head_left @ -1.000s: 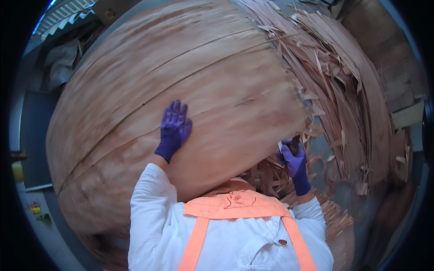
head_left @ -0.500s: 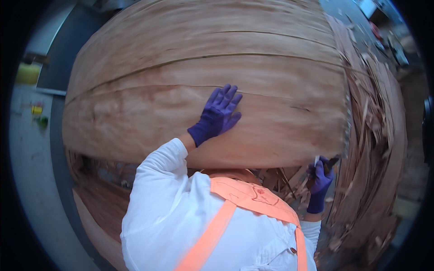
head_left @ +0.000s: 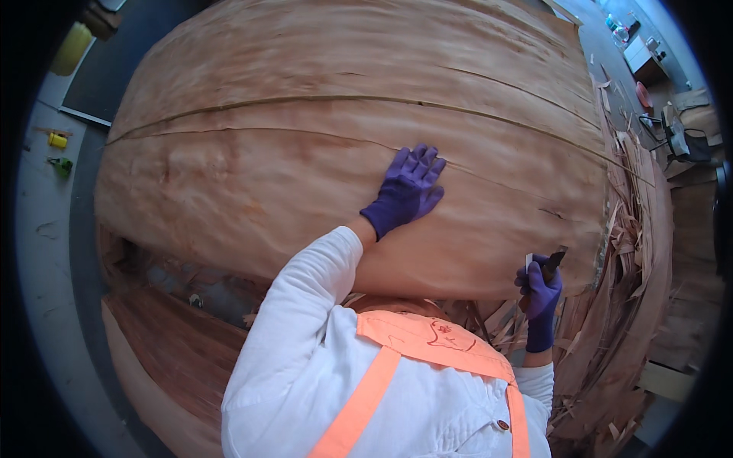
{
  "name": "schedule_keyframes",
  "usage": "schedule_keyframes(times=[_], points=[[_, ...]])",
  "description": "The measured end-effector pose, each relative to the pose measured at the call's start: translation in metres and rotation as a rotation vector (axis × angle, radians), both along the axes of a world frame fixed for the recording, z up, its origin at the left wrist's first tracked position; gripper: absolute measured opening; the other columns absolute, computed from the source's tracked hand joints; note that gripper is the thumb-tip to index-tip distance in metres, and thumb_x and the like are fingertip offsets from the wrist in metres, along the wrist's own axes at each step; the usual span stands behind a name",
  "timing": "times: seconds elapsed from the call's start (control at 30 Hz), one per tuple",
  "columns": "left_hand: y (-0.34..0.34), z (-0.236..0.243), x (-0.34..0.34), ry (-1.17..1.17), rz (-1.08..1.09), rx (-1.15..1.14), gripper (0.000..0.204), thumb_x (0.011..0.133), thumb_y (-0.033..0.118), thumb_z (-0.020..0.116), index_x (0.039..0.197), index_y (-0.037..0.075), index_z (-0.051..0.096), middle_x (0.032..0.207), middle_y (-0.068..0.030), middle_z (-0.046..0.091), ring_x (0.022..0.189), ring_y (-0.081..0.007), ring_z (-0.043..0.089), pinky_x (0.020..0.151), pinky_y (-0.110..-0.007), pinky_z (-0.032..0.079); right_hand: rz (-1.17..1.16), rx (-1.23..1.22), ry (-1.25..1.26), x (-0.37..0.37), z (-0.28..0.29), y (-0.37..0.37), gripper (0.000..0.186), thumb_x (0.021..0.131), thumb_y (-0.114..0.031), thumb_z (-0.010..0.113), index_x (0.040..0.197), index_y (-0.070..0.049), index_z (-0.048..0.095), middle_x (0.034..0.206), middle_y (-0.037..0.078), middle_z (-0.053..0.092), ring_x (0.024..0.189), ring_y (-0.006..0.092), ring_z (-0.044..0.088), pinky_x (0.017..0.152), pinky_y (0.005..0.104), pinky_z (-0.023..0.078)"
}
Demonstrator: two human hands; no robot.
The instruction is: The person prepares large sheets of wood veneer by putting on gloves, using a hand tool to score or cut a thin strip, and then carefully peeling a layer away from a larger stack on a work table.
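Note:
A large reddish-brown sheet of wood veneer spreads in front of me, with long splits running across it. My left hand, in a purple glove, lies open and flat on the sheet beside one split. At the near right corner my right hand, gloved alike, is closed round a knife whose dark, broad blade points up and away. A small white piece sticks up by its thumb; its kind cannot be made out.
Torn veneer strips pile along the sheet's right edge, and more scraps lie under its near edge. At the lower left is a stack of darker veneer. A yellow item and a green one lie on the floor at left.
My left hand sits farther right, still flat on the veneer. My right hand has come up slightly, and the knife now shows over the sheet's near right corner. The view has shifted too.

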State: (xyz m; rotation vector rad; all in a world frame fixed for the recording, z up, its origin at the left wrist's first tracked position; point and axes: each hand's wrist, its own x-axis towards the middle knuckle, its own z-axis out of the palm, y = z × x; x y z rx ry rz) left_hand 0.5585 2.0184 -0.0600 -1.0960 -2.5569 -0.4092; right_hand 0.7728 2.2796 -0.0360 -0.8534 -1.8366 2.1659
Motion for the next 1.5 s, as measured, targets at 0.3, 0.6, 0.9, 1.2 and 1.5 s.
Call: schedule_keyframes(times=[0.3, 0.6, 0.9, 1.2, 1.5], points=[[-0.043, 0.074, -0.061, 0.168, 0.001, 0.168, 0.032, 0.079, 0.016, 0.059, 0.108, 0.005, 0.061, 0.112, -0.0181, 0.060, 0.104, -0.0331, 0.056, 0.093, -0.045, 0.041, 0.165, -0.004, 0.049, -0.046, 0.086, -0.038, 0.021, 0.087, -0.015, 0.059, 0.103, -0.003, 0.053, 0.072, 0.007, 0.062, 0.055, 0.0116, 0.058, 0.045, 0.0207, 0.039], [-0.145, 0.047, -0.166, 0.050, 0.084, 0.131, 0.021, 0.081, 0.017, 0.057, 0.095, 0.003, 0.062, 0.099, -0.0166, 0.064, 0.096, -0.0340, 0.059, 0.086, -0.041, 0.046, 0.537, 0.024, 0.144, -0.291, 0.092, -0.169, 0.019, 0.086, -0.017, 0.059, 0.096, -0.003, 0.052, 0.073, 0.008, 0.061, 0.056, 0.0130, 0.058, 0.046, 0.0235, 0.042], [-0.151, 0.029, -0.182, 0.022, 0.011, 0.281, 0.019, 0.082, 0.012, 0.056, 0.096, 0.001, 0.062, 0.098, -0.0173, 0.063, 0.095, -0.0348, 0.059, 0.085, -0.040, 0.046, 0.564, 0.003, 0.060, -0.425, 0.035, -0.241, 0.015, 0.084, -0.014, 0.060, 0.090, -0.003, 0.052, 0.073, 0.009, 0.061, 0.054, 0.0151, 0.058, 0.044, 0.0262, 0.040], [-0.154, 0.012, -0.218, -0.340, 0.192, 0.552, 0.036, 0.081, 0.002, 0.053, 0.117, 0.003, 0.050, 0.103, -0.0182, 0.062, 0.095, -0.0319, 0.060, 0.084, -0.038, 0.046, 0.541, -0.035, -0.059, -0.475, 0.000, -0.250, 0.013, 0.079, -0.005, 0.061, 0.086, 0.003, 0.054, 0.071, 0.015, 0.062, 0.052, 0.0202, 0.060, 0.045, 0.0295, 0.048], [-0.140, 0.004, -0.242, -0.198, 0.122, 0.344, 0.052, 0.079, -0.004, 0.047, 0.130, 0.008, 0.040, 0.103, -0.0156, 0.064, 0.094, -0.0339, 0.059, 0.083, -0.041, 0.046, 0.533, 0.276, -0.089, -0.487, -0.012, -0.254, 0.015, 0.075, -0.004, 0.063, 0.086, 0.005, 0.062, 0.070, 0.013, 0.065, 0.056, 0.0186, 0.063, 0.052, 0.0298, 0.050]])
